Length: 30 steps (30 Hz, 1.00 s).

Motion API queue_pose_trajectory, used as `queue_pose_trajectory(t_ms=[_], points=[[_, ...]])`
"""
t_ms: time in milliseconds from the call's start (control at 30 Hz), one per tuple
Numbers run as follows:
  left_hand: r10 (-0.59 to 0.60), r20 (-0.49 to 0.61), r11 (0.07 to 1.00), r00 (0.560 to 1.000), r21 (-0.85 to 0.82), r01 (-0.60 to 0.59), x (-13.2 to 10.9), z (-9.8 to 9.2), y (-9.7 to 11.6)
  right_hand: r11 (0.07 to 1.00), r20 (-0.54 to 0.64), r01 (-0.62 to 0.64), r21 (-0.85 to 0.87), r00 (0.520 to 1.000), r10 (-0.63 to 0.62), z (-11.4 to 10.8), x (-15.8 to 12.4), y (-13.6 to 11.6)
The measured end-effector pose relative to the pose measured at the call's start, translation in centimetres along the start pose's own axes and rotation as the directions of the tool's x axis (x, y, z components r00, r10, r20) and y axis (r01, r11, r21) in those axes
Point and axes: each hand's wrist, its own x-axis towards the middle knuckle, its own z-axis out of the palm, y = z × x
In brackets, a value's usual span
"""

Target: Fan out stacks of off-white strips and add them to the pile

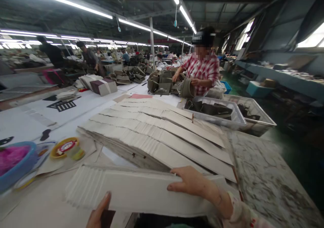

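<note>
A long stack of off-white strips (136, 191) lies across the near edge of the table, its left end fanned into steps. My left hand (100, 211) is at the stack's lower left edge, thumb raised, with a dark brown piece beside it; its other fingers are hidden. Over the right part of the stack rests my right hand (188, 182), thumb on the top face and fingers at the far edge, gripping it. Just beyond lies a large spread of overlapping off-white strips (152, 130) in several rows.
At the left are a blue basin (19, 163) with pink material and a yellow round container (64, 147). A person in a checked shirt (202, 69) handles olive pieces (187, 87) behind plastic bins (238, 118). A marbled surface (268, 167) is at the right.
</note>
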Motion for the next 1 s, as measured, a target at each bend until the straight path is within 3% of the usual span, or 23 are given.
queue_pose_trajectory(t_ms=[67, 200, 433, 567, 800, 900, 1000], points=[[-0.075, -0.009, 0.992, 0.997, -0.106, 0.073, 0.1, 4.9, 1.1, 1.0, -0.026, -0.014, 0.007, 1.0, 0.014, -3.5, -0.3, 2.5], [-0.033, 0.008, 0.952, 0.999, -0.304, 0.034, 1.4, 13.0, 3.8, 0.997, -0.029, -0.039, 0.069, 0.999, 0.041, -8.4, -0.3, 8.2], [-0.001, 0.043, 0.979, 0.999, -0.205, 0.009, 7.1, 21.3, 8.6, 0.975, -0.021, -0.054, 0.215, 0.998, 0.06, -12.3, 1.9, 16.5], [0.022, 0.037, 0.99, 0.999, -0.141, -0.017, 11.7, 25.4, 10.5, 0.968, -0.03, -0.093, 0.231, 0.994, 0.102, -14.4, 3.5, 19.5], [0.028, 0.258, 0.985, 0.966, 0.156, -0.07, 22.2, 32.7, 12.3, 0.969, -0.098, -0.219, 0.112, 0.968, 0.231, -18.9, 9.6, 26.2], [0.041, 0.298, 0.909, 0.954, 0.385, -0.16, 27.1, 36.6, 12.5, 0.956, -0.129, -0.278, 0.089, 0.949, 0.288, -21.1, 13.5, 29.4], [0.043, 0.333, 0.801, 0.942, 0.551, -0.232, 31.7, 40.3, 12.6, 0.945, -0.069, -0.295, 0.144, 0.949, 0.307, -23.3, 17.3, 31.5]])
